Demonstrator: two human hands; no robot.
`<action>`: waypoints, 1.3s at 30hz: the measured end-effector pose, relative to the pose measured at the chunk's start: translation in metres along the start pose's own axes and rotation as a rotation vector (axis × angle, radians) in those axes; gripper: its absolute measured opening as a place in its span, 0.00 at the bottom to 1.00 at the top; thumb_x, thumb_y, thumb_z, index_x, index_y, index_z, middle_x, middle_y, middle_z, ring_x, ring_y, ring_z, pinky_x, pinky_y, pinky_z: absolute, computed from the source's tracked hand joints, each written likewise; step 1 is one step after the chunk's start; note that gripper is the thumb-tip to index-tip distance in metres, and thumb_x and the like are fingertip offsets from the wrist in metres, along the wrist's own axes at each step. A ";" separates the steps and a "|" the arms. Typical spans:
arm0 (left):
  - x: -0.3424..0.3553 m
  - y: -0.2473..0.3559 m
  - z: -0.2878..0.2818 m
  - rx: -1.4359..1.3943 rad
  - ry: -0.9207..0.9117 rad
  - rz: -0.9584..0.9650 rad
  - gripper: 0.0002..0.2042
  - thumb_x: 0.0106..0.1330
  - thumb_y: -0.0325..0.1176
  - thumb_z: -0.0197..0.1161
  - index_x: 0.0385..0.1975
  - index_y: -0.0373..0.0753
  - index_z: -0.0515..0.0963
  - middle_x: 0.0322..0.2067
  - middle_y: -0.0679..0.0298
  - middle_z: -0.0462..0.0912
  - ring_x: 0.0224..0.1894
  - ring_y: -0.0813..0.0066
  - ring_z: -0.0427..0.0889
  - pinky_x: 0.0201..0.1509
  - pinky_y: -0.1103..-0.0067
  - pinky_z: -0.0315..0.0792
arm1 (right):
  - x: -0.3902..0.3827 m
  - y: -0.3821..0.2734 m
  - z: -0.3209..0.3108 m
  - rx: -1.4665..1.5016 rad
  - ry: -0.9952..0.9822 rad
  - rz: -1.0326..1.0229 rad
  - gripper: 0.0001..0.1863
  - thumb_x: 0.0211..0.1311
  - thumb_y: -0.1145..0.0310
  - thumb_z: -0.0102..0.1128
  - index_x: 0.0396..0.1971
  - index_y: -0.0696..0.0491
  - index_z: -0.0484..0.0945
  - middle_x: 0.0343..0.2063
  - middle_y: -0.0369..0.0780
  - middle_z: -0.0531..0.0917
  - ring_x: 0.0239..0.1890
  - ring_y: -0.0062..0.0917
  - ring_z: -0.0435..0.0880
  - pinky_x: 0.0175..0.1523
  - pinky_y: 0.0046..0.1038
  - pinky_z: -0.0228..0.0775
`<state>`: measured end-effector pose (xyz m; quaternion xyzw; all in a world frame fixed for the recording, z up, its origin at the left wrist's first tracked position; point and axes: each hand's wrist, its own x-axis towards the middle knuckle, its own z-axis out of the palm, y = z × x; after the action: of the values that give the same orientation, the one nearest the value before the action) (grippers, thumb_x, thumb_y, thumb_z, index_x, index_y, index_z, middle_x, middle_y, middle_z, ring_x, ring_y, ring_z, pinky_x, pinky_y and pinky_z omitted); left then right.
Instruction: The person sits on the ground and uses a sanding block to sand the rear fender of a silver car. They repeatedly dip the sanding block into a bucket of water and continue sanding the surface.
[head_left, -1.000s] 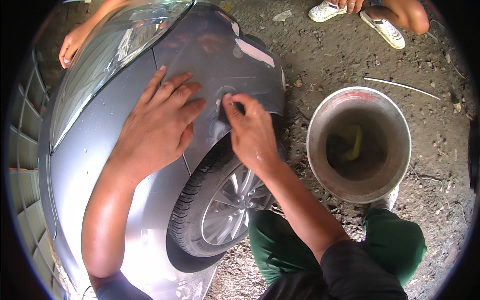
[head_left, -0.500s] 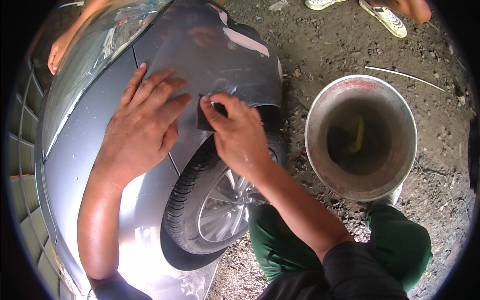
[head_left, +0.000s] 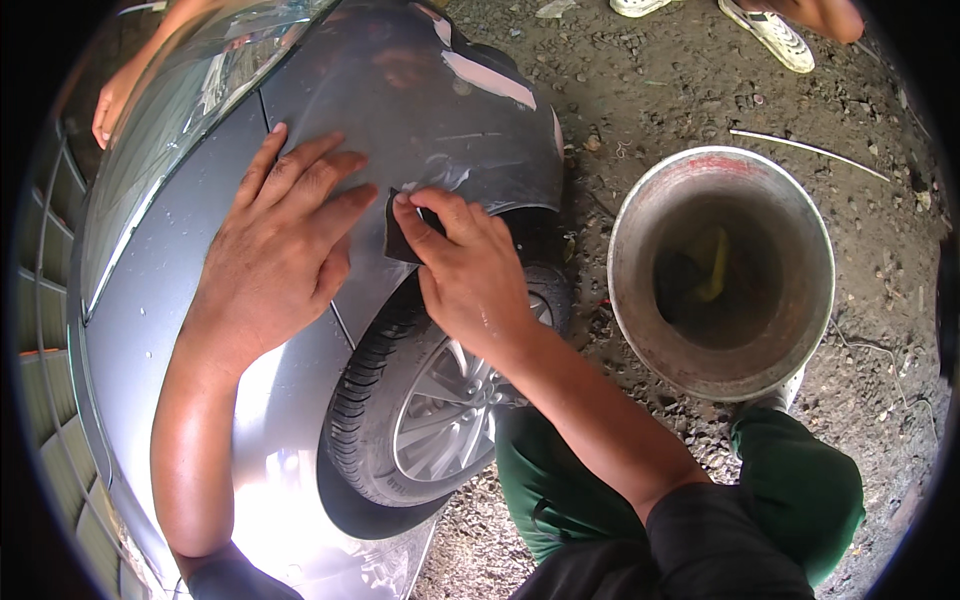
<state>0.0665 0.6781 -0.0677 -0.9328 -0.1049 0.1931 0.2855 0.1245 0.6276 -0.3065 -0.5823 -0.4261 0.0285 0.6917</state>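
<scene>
My left hand [head_left: 275, 245] lies on the grey car fender [head_left: 385, 110], its fingers spread over the wet-looking paint. Just to its right, above the front wheel arch, my right hand [head_left: 470, 265] presses a small piece of dark sandpaper [head_left: 397, 238] against the panel. Thumb and fingers are closed on the sandpaper, and part of it is hidden under them. A whitish wet streak [head_left: 452, 178] shows on the paint above my right fingertips. Below both hands sits the front wheel [head_left: 440, 430], with a black tyre and silver spokes.
A large metal bucket [head_left: 625, 330] holding murky liquid and something yellow stands on stony ground to my right. Another person's hand [head_left: 115, 100] is by the windshield at far left; a light shoe [head_left: 775, 42] shows at top right. A thin white stick [head_left: 810, 152] lies beyond the bucket.
My right hand and the sandpaper have shifted very slightly left, and a little more of the sandpaper shows. My left hand keeps its place on the fender.
</scene>
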 end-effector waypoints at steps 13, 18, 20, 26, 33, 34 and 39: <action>0.001 0.000 -0.002 0.000 -0.003 0.005 0.21 0.57 0.22 0.69 0.54 0.40 0.87 0.67 0.63 0.80 0.79 0.61 0.68 0.91 0.54 0.49 | 0.003 -0.001 -0.001 -0.003 -0.010 0.049 0.26 0.60 0.77 0.62 0.60 0.53 0.84 0.58 0.38 0.80 0.48 0.34 0.83 0.52 0.40 0.73; 0.002 -0.001 -0.001 0.002 -0.007 0.002 0.21 0.57 0.23 0.69 0.54 0.41 0.87 0.67 0.63 0.80 0.79 0.61 0.68 0.91 0.54 0.49 | 0.002 -0.010 -0.001 -0.029 -0.037 -0.112 0.24 0.62 0.75 0.61 0.59 0.53 0.84 0.57 0.37 0.81 0.46 0.33 0.83 0.51 0.40 0.72; 0.002 0.000 -0.002 0.003 -0.009 0.003 0.21 0.57 0.23 0.69 0.54 0.41 0.87 0.67 0.63 0.80 0.79 0.61 0.68 0.91 0.54 0.49 | 0.011 0.013 -0.001 -0.074 0.028 0.032 0.25 0.62 0.76 0.61 0.61 0.53 0.83 0.57 0.38 0.81 0.48 0.33 0.83 0.50 0.40 0.72; 0.002 -0.001 0.001 0.016 -0.025 -0.008 0.27 0.57 0.20 0.66 0.60 0.42 0.83 0.68 0.64 0.80 0.79 0.61 0.68 0.91 0.54 0.48 | -0.001 -0.034 -0.001 0.091 -0.064 -0.123 0.26 0.62 0.76 0.61 0.62 0.55 0.81 0.57 0.44 0.81 0.52 0.38 0.84 0.55 0.43 0.73; 0.000 -0.001 0.001 0.060 0.002 -0.006 0.33 0.56 0.16 0.62 0.66 0.43 0.79 0.68 0.64 0.80 0.79 0.63 0.69 0.91 0.55 0.49 | 0.014 0.012 -0.020 0.102 -0.048 0.111 0.31 0.60 0.81 0.62 0.66 0.59 0.76 0.60 0.49 0.79 0.58 0.46 0.82 0.63 0.46 0.74; 0.001 0.000 0.002 0.057 0.008 -0.001 0.33 0.56 0.16 0.62 0.66 0.43 0.79 0.67 0.64 0.80 0.78 0.62 0.69 0.91 0.54 0.49 | 0.007 0.008 -0.017 0.123 -0.072 0.111 0.30 0.61 0.80 0.62 0.66 0.60 0.76 0.60 0.50 0.78 0.59 0.47 0.82 0.63 0.46 0.74; 0.003 -0.004 0.001 0.049 0.055 0.037 0.31 0.57 0.17 0.62 0.64 0.41 0.79 0.65 0.58 0.81 0.77 0.58 0.71 0.89 0.54 0.55 | -0.008 -0.009 -0.028 0.328 -0.061 0.262 0.21 0.68 0.76 0.63 0.60 0.63 0.76 0.60 0.55 0.77 0.58 0.55 0.81 0.63 0.45 0.77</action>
<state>0.0679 0.6831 -0.0669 -0.9324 -0.0751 0.1749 0.3073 0.1327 0.5985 -0.3026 -0.5111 -0.3571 0.2049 0.7545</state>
